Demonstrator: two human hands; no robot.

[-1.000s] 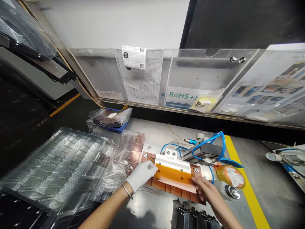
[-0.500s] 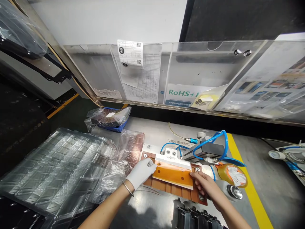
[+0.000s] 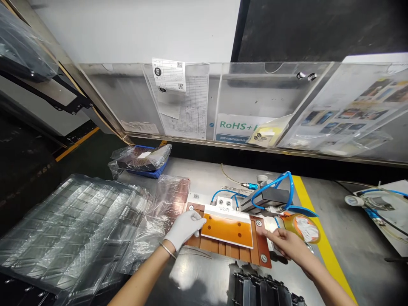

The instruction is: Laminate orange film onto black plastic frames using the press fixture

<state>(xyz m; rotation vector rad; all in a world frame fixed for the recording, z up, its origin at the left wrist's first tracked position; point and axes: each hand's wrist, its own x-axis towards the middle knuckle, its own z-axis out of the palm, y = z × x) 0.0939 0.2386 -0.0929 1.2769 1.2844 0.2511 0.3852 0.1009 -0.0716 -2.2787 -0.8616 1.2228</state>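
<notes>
"Where's everything?"

"Lower centre of the frame: a grey steel workbench (image 3: 204,180) carries a ribbed copper plate (image 3: 236,253) under a rectangular orange film sheet (image 3: 227,230)."

"And the hands?"

"The white-gloved left hand (image 3: 184,229) rests loosely at the sheet's left edge, holding nothing; the bare right hand (image 3: 287,247), open and empty, reaches over the plate's right edge."
</notes>
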